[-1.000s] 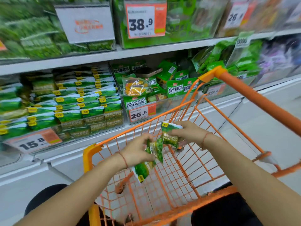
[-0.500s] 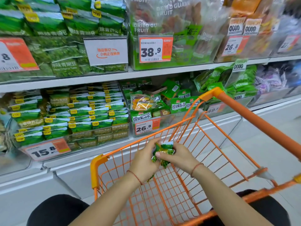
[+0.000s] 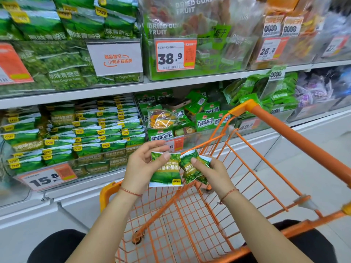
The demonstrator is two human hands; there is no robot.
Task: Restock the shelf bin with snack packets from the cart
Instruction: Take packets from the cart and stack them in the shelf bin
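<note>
Step in hand: packets lifted from the cart [image 3: 284, 130], not yet shelved; left hand [image 3: 141, 168] pinches one packet [image 3: 166, 173]; right hand [image 3: 210, 171] grips another [image 3: 191, 168]; next move likely requires carrying both left to the bin [image 3: 91, 164].

Price tag [image 3: 173, 145] half-hidden behind left hand [image 3: 141, 168]

Cart [image 3: 296, 133]: orange frame and orange wire grid. Left packet [image 3: 165, 174]: green with white edges, pale lettering, small yellow tag at its lower corner. Right packet [image 3: 191, 168]: mottled green, white top edge, pale lettering. Bin packets [image 3: 85, 137]: green and white bands, yellow tags. Price cards [image 3: 175, 56]: white with orange, black numerals. Shelf [image 3: 114, 90]: white. Wrist cords [image 3: 131, 192]: red.
</note>
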